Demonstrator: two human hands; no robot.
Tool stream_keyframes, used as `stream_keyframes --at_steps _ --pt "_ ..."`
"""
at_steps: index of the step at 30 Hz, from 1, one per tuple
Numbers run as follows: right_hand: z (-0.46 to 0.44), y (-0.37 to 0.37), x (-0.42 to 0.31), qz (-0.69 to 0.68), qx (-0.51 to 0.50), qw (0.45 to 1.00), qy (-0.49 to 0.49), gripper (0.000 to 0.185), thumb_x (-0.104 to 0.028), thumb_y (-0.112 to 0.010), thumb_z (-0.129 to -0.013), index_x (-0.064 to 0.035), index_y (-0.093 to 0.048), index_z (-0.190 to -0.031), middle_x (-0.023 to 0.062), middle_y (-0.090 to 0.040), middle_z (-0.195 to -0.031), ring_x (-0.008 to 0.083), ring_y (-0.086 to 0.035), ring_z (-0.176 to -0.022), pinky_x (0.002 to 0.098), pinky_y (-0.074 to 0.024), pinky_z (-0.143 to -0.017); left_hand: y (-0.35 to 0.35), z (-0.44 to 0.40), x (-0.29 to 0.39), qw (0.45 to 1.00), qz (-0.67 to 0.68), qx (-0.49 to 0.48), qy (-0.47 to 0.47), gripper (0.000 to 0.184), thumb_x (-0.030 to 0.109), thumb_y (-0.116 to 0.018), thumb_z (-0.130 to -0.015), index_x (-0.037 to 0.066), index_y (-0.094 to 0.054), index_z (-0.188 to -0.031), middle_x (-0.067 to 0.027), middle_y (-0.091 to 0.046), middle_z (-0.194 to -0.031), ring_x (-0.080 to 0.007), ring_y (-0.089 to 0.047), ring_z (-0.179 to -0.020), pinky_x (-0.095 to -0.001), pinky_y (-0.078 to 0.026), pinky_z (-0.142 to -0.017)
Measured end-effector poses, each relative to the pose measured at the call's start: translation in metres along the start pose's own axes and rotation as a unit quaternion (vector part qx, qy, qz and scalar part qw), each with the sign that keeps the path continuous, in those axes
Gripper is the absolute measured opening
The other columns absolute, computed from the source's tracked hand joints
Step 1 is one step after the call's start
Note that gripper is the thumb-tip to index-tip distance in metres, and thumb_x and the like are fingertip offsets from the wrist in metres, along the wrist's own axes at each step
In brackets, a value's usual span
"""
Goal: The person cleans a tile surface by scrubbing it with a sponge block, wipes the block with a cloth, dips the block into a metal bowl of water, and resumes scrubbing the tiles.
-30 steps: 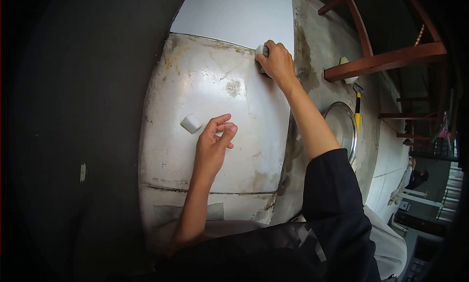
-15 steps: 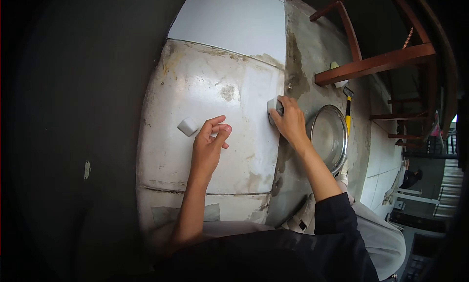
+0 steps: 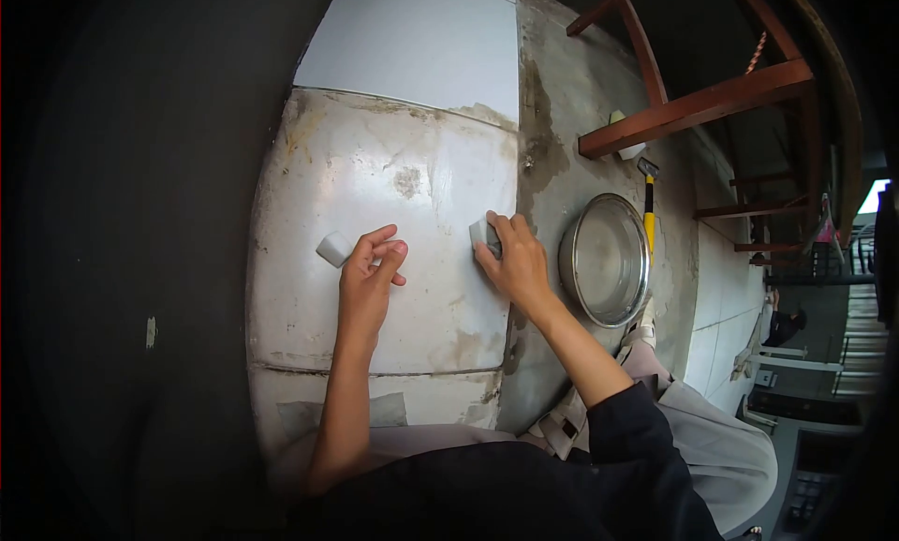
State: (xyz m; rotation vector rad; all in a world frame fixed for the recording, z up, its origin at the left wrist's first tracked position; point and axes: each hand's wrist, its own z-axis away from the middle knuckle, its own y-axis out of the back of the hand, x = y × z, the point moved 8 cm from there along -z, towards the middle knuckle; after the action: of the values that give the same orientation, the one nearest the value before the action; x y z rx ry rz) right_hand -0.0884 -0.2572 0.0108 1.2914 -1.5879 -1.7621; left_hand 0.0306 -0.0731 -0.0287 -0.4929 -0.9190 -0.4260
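Observation:
My right hand (image 3: 517, 260) grips a grey-white block (image 3: 480, 235) and presses it on the stained white tile (image 3: 421, 288), near the tile's right edge. My left hand (image 3: 370, 274) hovers over the same tile with its fingers loosely curled and parted, holding nothing. Just left of its fingertips a small white block (image 3: 333, 249) lies on the tile. Beyond the stained tile is a cleaner white tile (image 3: 412, 44).
Right of the tile stands a round metal basin (image 3: 609, 260) with liquid. Near it lie a yellow-and-black scraper (image 3: 649, 204) and a pale block (image 3: 629, 150). A red-brown wooden frame (image 3: 702, 107) stands behind. A dark wall (image 3: 140, 213) borders the left.
My right hand has moved the block from the tile's far right corner back towards me. My left hand has kept its pose. The view has shifted, showing more of the basin.

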Motion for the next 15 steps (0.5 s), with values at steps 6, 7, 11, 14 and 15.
stream_keyframes --at_steps 6,7,11,14,15 --pt "-0.066 0.001 0.015 0.024 0.039 0.999 -0.030 0.041 -0.018 -0.070 -0.083 -0.0030 -0.060 -0.120 0.0211 -0.059 -0.102 0.0418 -0.063 -0.089 0.0465 -0.0524 -0.077 -0.007 0.007 -0.002 1.000 -0.010 -0.010 0.020 0.045 0.028 -0.066 -0.094 0.002 -0.058 -0.129 -0.0044 -0.065 -0.105 -0.0093 -0.052 -0.076 -0.0235 -0.046 -0.073" --pt "-0.079 0.000 0.017 0.031 0.044 0.998 -0.044 0.040 -0.018 -0.070 -0.084 -0.0027 -0.060 -0.119 0.0215 -0.059 -0.102 0.0422 -0.063 -0.088 0.0465 -0.0523 -0.077 -0.008 0.007 -0.003 1.000 -0.006 -0.013 0.017 0.045 0.028 -0.066 -0.094 0.002 -0.058 -0.129 -0.0045 -0.065 -0.105 -0.0093 -0.052 -0.076 -0.0235 -0.045 -0.073" --pt "-0.038 0.002 -0.004 -0.006 0.005 0.999 -0.032 0.043 -0.016 -0.070 -0.083 -0.0026 -0.060 -0.122 0.0230 -0.058 -0.101 0.0425 -0.063 -0.086 0.0469 -0.0522 -0.076 -0.007 0.003 -0.003 1.000 -0.001 -0.010 0.009 0.045 0.028 -0.066 -0.094 0.002 -0.057 -0.129 -0.0043 -0.065 -0.104 -0.0090 -0.051 -0.075 -0.0233 -0.045 -0.072" --pt "0.005 -0.003 -0.025 0.000 -0.030 0.999 0.010 0.047 -0.015 -0.072 -0.082 -0.0031 -0.058 -0.125 0.0198 -0.055 -0.099 0.0398 -0.063 -0.086 0.0467 -0.0526 -0.075 -0.002 0.001 -0.003 1.000 -0.005 0.002 0.003 0.045 0.028 -0.066 -0.094 0.002 -0.057 -0.129 -0.0039 -0.064 -0.103 -0.0087 -0.051 -0.075 -0.0230 -0.044 -0.072" --pt "0.003 -0.004 -0.024 -0.002 -0.041 0.999 0.012 0.048 -0.016 -0.071 -0.083 -0.0032 -0.057 -0.127 0.0199 -0.054 -0.100 0.0398 -0.062 -0.088 0.0470 -0.0530 -0.075 -0.002 0.002 -0.003 1.000 -0.004 0.002 0.004 0.045 0.028 -0.066 -0.094 0.002 -0.057 -0.129 -0.0038 -0.065 -0.102 -0.0086 -0.051 -0.075 -0.0230 -0.044 -0.072"
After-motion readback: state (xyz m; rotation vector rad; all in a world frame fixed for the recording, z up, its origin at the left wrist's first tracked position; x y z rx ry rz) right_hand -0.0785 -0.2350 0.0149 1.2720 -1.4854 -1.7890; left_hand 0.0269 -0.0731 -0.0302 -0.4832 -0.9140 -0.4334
